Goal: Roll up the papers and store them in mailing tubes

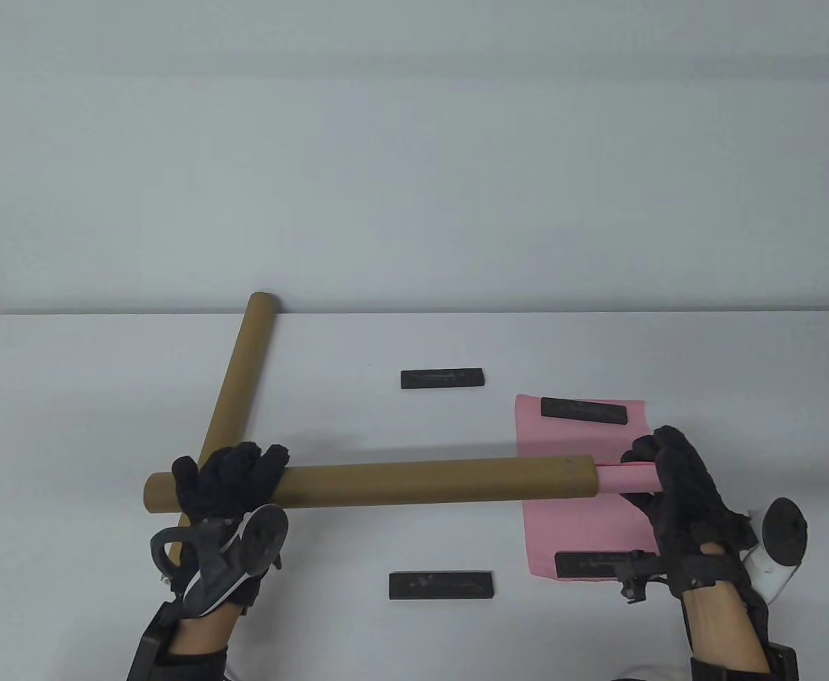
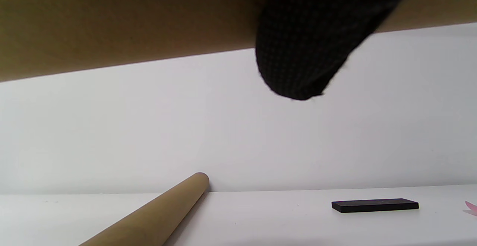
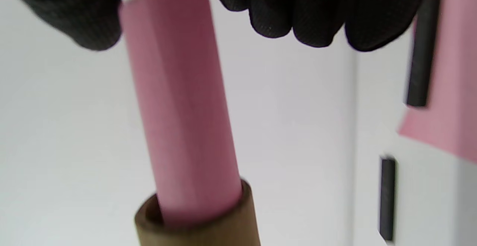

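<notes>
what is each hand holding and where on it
Left hand grips the tube near its left end. Right hand holds the rolled pink paper by the end sticking out of the tube.

A gloved fingertip curls against a brown mailing tube overhead; below, a second tube and a black bar lie on the white table.

Two cardboard tubes, four black weights, one flat pink sheet, one pink roll.
</notes>
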{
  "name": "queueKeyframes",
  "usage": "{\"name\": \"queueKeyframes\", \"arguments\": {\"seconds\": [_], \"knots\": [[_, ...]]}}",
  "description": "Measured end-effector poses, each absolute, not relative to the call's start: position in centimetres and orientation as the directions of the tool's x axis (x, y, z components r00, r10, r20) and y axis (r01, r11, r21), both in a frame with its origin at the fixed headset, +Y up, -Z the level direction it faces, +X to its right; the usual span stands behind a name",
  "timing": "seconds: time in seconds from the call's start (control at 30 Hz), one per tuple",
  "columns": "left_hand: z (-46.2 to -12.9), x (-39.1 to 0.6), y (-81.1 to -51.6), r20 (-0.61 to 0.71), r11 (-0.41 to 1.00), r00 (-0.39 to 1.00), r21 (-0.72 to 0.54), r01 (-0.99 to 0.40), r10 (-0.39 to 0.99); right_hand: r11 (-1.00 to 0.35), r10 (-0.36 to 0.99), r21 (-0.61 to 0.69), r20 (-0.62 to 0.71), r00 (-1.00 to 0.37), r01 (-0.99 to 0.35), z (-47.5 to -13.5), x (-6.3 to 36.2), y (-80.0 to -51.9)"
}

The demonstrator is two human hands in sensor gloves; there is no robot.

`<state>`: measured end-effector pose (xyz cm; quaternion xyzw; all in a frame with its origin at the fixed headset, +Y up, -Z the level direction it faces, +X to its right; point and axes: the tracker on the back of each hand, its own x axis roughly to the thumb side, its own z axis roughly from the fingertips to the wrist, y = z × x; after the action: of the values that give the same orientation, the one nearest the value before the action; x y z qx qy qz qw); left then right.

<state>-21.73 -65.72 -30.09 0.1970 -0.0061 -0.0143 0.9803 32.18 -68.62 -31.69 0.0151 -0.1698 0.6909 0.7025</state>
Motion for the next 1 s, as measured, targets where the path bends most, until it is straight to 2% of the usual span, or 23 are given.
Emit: {"name": "queueKeyframes", "arguments": {"seconds": [0.1, 0.27, 0.37, 0.43, 0.5, 0.67, 0.73, 0.83, 0.9, 0.97, 1.0], "knots": [[-30.1, -21.4, -65.8, 0.014, 0.922, 0.999, 0.386, 0.029, -0.037, -0.151, 0.92, -0.146, 0.341, -0.193, -0.978, -31.7, 30.8, -67.6], [-30.0, -20.9, -65.9, 0.028, 0.922, 0.998, 0.384, 0.043, -0.058, -0.231, 0.897, 0.058, 0.399, -0.19, -0.971, -31.6, 26.5, -67.9], [-29.9, -20.8, -66.0, 0.033, 0.924, 0.997, 0.379, 0.051, -0.069, -0.255, 0.904, 0.1, 0.378, -0.2, -0.962, -31.4, 24.7, -68.4], [-30.0, -21.2, -66.1, 0.028, 0.93, 0.997, 0.362, 0.055, -0.07, -0.289, 0.902, 0.01, 0.337, -0.269, -0.957, -31.3, 25.0, -68.3], [-30.1, -21.5, -66.1, 0.009, 0.929, 0.997, 0.362, 0.072, -0.081, -0.372, 0.857, -0.056, 0.364, -0.365, -0.927, -31.4, 25.9, -67.8], [-30.5, -21.8, -66.2, -0.01, 0.932, 0.996, 0.352, 0.083, -0.085, -0.474, 0.765, -0.264, 0.348, -0.541, -0.84, -31.2, 29.1, -65.9], [-30.5, -21.9, -66.1, -0.012, 0.932, 0.996, 0.352, 0.087, -0.089, -0.538, 0.712, -0.343, 0.304, -0.633, -0.77, -30.9, 30.6, -64.8], [-30.4, -22.1, -66.0, -0.02, 0.93, 0.995, 0.356, 0.094, -0.093, -0.648, 0.646, -0.377, 0.188, -0.74, -0.662, -31.0, 32.2, -64.1], [-30.4, -22.3, -65.9, -0.027, 0.93, 0.996, 0.355, 0.092, -0.088, -0.772, 0.566, -0.318, 0.051, -0.823, -0.551, -31.7, 33.4, -64.2], [-30.4, -22.6, -66.0, -0.027, 0.933, 0.996, 0.349, 0.085, -0.081, -0.878, 0.463, -0.178, -0.086, -0.882, -0.444, -32.7, 34.7, -64.9], [-30.4, -22.7, -66.0, -0.026, 0.935, 0.997, 0.346, 0.083, -0.079, -0.903, 0.421, -0.141, -0.11, -0.9, -0.406, -33.1, 35.2, -65.2]]}}
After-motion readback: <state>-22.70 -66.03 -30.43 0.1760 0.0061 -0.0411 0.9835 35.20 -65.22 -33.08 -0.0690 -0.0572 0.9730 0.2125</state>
